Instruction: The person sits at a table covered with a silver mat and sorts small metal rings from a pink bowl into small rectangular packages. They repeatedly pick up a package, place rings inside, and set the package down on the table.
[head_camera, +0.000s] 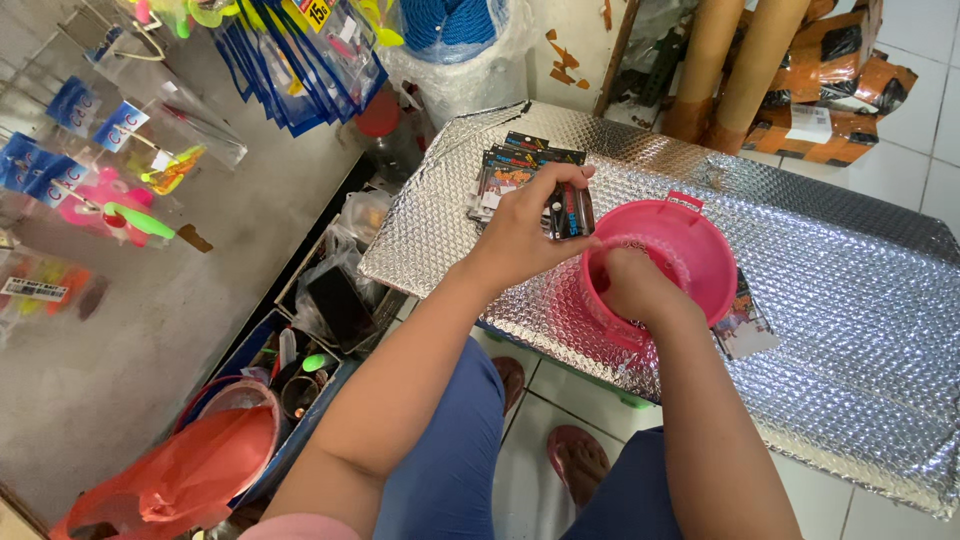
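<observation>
My left hand (525, 232) holds a small stack of dark packets (570, 212) just left of a pink plastic bucket (690, 243). My right hand (632, 285) reaches down inside the bucket; its fingers are hidden, so I cannot tell what it touches. The bucket stands on a silver bubble-foil sheet (850, 300) covering a low table. A pile of similar dark packets (510, 170) lies on the foil beyond my left hand. One more packet (745, 325) lies on the foil right of the bucket.
A wall on the left carries hanging bags of colourful lures (120, 170) and blue packets (290, 70). Below are a box of clutter (330, 300) and an orange-red bag in a bucket (190, 470). Orange packages (830, 90) lean at the back right. My feet in sandals (575, 455) are on white tiles.
</observation>
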